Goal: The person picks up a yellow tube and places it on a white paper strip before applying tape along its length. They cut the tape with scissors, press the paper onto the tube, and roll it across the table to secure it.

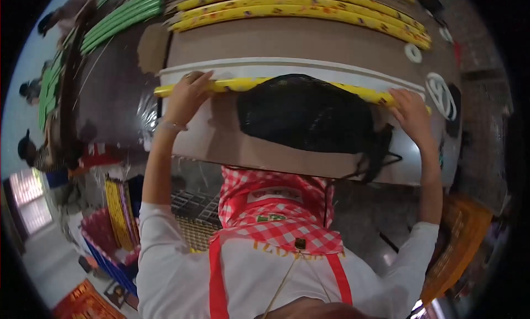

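A long yellow patterned roll point(237, 85) lies across the table, parallel to a thin white strip point(287, 60) behind it. My left hand point(186, 98) is closed round the roll near its left end. Near the right end, my right hand point(409, 110) has its fingers wrapped over the same roll. Between my hands a black mesh-like piece point(303, 114) covers the roll's middle and spreads toward me. Its dark loose ends point(378, 153) hang at the table's front edge on the right.
Yellow patterned rolls point(298, 11) and green rolls point(124, 19) lie at the back. White tape rings point(413, 53) and a coiled white loop point(441, 96) are at the right. Several people are along the far left. A basket point(102, 230) holding rolls stands at lower left.
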Tool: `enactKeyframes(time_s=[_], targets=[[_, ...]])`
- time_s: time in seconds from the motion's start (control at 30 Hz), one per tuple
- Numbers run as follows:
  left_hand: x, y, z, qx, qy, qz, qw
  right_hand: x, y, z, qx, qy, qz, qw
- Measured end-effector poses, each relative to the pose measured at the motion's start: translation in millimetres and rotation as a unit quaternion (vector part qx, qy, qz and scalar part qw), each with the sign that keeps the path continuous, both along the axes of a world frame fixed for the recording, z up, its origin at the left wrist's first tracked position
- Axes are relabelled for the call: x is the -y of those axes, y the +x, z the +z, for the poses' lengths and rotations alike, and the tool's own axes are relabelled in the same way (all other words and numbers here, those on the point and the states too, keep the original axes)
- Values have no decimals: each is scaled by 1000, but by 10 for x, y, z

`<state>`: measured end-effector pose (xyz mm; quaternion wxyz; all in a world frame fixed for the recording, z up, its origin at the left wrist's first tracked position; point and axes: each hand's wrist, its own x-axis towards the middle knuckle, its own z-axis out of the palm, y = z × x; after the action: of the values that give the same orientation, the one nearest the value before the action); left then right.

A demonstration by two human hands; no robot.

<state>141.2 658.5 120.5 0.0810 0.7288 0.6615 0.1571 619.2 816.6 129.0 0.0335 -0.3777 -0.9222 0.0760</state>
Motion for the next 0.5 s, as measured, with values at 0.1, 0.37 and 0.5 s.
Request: enactKeyframes(time_s=[0.1, 0.37, 0.5], targets=[[-2, -6, -110, -71, 5, -2, 997, -33, -5, 10, -9, -34, 3, 999], [-149, 77, -177, -164, -12, 28, 986, -83, -167, 40, -7, 27, -16, 999], [-147, 183, -227, -200, -2, 39, 979, -77, -171, 50, -53, -81, -55, 994]])
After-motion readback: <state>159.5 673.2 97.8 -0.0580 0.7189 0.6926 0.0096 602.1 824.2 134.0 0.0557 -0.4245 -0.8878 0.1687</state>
